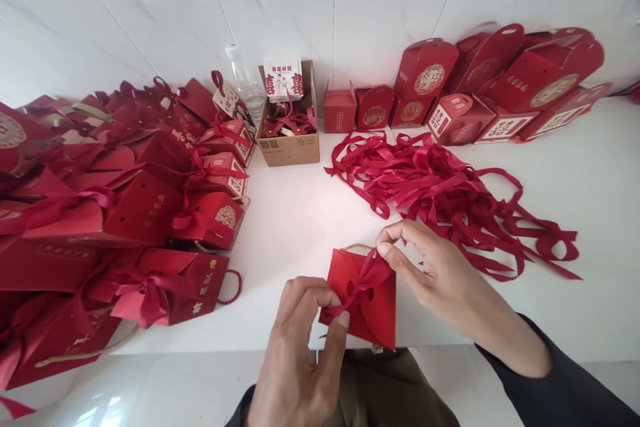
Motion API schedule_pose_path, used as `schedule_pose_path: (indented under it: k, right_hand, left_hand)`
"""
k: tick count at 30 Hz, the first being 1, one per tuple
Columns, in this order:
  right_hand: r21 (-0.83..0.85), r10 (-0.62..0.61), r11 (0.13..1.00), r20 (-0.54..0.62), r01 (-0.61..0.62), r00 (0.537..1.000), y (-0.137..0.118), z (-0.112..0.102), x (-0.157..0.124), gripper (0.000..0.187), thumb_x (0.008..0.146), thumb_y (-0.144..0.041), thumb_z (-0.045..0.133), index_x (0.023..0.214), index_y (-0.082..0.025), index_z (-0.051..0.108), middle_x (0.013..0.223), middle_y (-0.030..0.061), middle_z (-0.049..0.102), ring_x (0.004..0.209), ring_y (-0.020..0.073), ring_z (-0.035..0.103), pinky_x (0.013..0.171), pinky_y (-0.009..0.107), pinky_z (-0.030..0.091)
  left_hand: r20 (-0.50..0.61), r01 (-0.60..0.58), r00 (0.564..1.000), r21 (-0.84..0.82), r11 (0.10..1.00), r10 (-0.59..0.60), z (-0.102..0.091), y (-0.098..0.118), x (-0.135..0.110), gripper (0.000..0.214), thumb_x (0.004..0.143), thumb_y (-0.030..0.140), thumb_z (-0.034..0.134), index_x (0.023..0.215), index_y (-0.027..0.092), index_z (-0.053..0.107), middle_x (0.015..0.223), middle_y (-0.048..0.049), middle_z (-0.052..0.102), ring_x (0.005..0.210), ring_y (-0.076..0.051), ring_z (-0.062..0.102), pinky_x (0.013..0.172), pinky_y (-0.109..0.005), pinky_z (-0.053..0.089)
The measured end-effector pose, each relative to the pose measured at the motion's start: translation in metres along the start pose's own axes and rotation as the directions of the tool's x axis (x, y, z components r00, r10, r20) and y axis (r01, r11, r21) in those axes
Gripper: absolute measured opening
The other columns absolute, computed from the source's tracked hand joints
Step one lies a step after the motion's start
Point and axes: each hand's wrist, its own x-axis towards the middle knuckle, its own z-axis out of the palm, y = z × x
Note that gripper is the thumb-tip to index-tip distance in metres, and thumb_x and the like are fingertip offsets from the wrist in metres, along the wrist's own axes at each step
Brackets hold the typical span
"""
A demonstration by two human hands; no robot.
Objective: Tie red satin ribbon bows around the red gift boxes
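A small red gift box (pixel 383 317) stands at the table's front edge, its curved top flaps facing up and a cord handle behind it. Across its top runs a dark red ribbon (pixel 361 287), looped or knotted near the middle. My left hand (pixel 305 340) pinches the ribbon's near left part between thumb and finger. At the far right side, my right hand (pixel 430 267) pinches another part of the same ribbon. How the knot is made under the fingers is hard to see.
A heap of red ribbons (pixel 415 180) lies behind my right hand. Ribbon-tied red boxes (pixel 145 213) crowd the left side. An open cardboard box (pixel 290 150) holding ribbon pieces, a clear bottle (pixel 243 80) and more red boxes (pixel 425 80) stand along the tiled wall.
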Motion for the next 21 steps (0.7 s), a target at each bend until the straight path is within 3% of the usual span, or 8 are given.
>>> schedule_pose_path:
  k: [9,12,15,17,19,21]
  right_hand:
    - [-0.022,-0.025,0.999,-0.049,0.024,0.998,0.007,0.006,-0.001,0.022,0.106,-0.04,0.051,0.093,-0.026,0.061,0.091,-0.0004,0.071,0.082,0.022,0.066,0.069,0.034,0.048]
    - [-0.011,-0.056,0.998,-0.122,0.055,0.991,0.003,0.004,-0.005,0.014,0.106,-0.036,0.054,0.099,-0.026,0.06,0.101,0.0023,0.07,0.093,0.0237,0.066,0.075,0.036,0.05]
    - [-0.037,-0.228,0.974,-0.197,0.226,0.953,-0.012,0.004,-0.018,0.005,0.103,-0.029,0.061,0.105,-0.026,0.057,0.106,0.0043,0.065,0.103,0.0247,0.061,0.092,0.041,0.048]
    - [-0.082,-0.41,0.911,-0.109,0.403,0.905,-0.024,0.008,-0.027,0.005,0.101,-0.021,0.064,0.103,-0.024,0.06,0.097,0.0031,0.062,0.095,0.0236,0.058,0.1,0.045,0.044]
    - [-0.126,-0.501,0.86,-0.019,0.495,0.865,-0.033,0.018,-0.034,0.009,0.1,-0.014,0.062,0.105,-0.021,0.065,0.09,0.0027,0.062,0.084,0.022,0.055,0.096,0.046,0.045]
    - [-0.162,-0.497,0.858,-0.017,0.488,0.868,-0.037,0.028,-0.039,0.014,0.1,-0.008,0.059,0.102,-0.019,0.068,0.085,0.0031,0.061,0.079,0.0212,0.052,0.091,0.044,0.047]
  left_hand:
    - [0.027,0.105,0.994,-0.127,0.986,-0.103,-0.002,0.002,0.001,0.018,0.107,0.031,0.045,0.095,0.025,0.057,0.092,-0.0021,0.058,0.079,-0.016,0.058,0.071,-0.027,0.049]
    - [0.013,0.12,0.993,-0.17,0.978,-0.12,-0.003,0.002,0.003,0.025,0.109,0.032,0.042,0.092,0.024,0.058,0.091,-0.0024,0.059,0.082,-0.016,0.057,0.071,-0.027,0.047]
    - [0.011,0.172,0.985,-0.208,0.963,-0.173,-0.001,0.0,0.003,0.026,0.109,0.036,0.043,0.091,0.023,0.057,0.088,-0.0017,0.057,0.079,-0.016,0.054,0.07,-0.027,0.045]
    - [0.025,0.2,0.98,-0.252,0.947,-0.2,0.001,-0.001,0.002,0.025,0.109,0.037,0.043,0.093,0.024,0.057,0.087,-0.0011,0.056,0.079,-0.016,0.053,0.073,-0.028,0.046]
    - [0.041,0.211,0.977,-0.292,0.933,-0.209,0.002,-0.002,0.003,0.023,0.108,0.038,0.044,0.095,0.024,0.057,0.088,-0.0008,0.056,0.08,-0.016,0.054,0.076,-0.029,0.048]
    - [0.049,0.215,0.976,-0.297,0.93,-0.211,0.003,-0.003,0.003,0.022,0.108,0.038,0.044,0.097,0.024,0.057,0.089,-0.001,0.057,0.082,-0.016,0.055,0.077,-0.03,0.048]
